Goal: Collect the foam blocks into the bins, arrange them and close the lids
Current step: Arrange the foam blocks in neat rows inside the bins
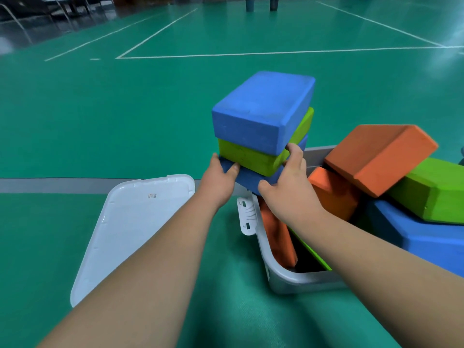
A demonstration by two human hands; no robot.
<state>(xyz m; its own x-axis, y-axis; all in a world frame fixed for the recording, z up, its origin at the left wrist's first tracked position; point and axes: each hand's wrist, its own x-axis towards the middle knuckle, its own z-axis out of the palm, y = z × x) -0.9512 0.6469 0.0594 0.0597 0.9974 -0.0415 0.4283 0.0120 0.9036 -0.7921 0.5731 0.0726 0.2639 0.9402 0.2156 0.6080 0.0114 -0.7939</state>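
White plastic forms the lid (130, 232), which is laid flat on the green floor (100, 121) just to the left of the bin (283, 280), one corner lying near the bin's latch (247, 214). Above the bin's left end, a stack of three foam blocks is held by both hands. The left hand (218, 187) is closed on the left end of the lower blue block (251, 178): the thumb is laid on its top face and the fingers are largely hidden behind it. On that block a lime block (253, 156) is stacked, and on the lime block an upper blue block (258, 109), turned slightly out of line. The right hand (288, 194) is curled round the near right corner of the lower blue block, with the thumb on the near face and one finger raised against the lime block. Inside the bin, at its left end, an upright orange block (276, 234) is stood against the wall, beside a thin green edge (311, 249). Further right in the bin a second orange block (334, 194) is seen, and a tilted orange block (376, 156) is rested across it. At the bin's right side a green block (431, 194) is piled on a dark blue block (414, 234), both above rim level.
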